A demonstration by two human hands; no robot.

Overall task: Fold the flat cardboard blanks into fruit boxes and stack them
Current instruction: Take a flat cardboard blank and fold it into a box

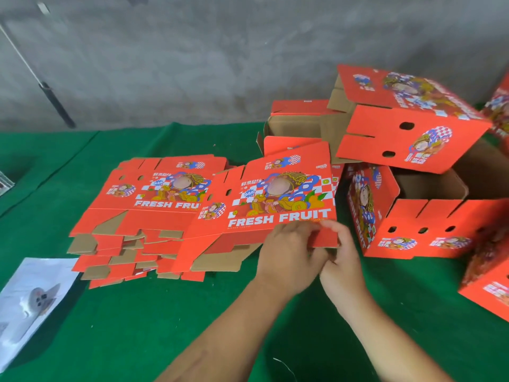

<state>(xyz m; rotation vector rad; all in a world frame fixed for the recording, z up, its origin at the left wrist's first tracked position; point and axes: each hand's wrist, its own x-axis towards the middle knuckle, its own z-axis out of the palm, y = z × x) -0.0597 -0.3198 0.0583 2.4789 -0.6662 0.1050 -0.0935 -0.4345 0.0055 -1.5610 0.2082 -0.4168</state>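
hands meet at the near right corner of one blank (275, 205): left hand (286, 252) and right hand (341, 257) both pinch its edge, lifting it off the pile (132, 216) on the green tabletop (165, 326), likely to open it; folded boxes (413, 125) wait right.

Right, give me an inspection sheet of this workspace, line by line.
Surface: green cloth covers the table.
Job's things: stack of flat blanks left of centre; one lifted blank printed FRESH FRUIT; folded boxes piled at right, some open side up, one upside down on top.
Clutter: printed paper sheet at the near left edge.
Grippers: left hand and right hand both pinch the lifted blank's near right corner with their fingers.
Cables: thin thread-like strand on the cloth near the bottom edge; cannot tell what it is.
Surroundings: bare grey wall; rod with a dark handle leaning at left.
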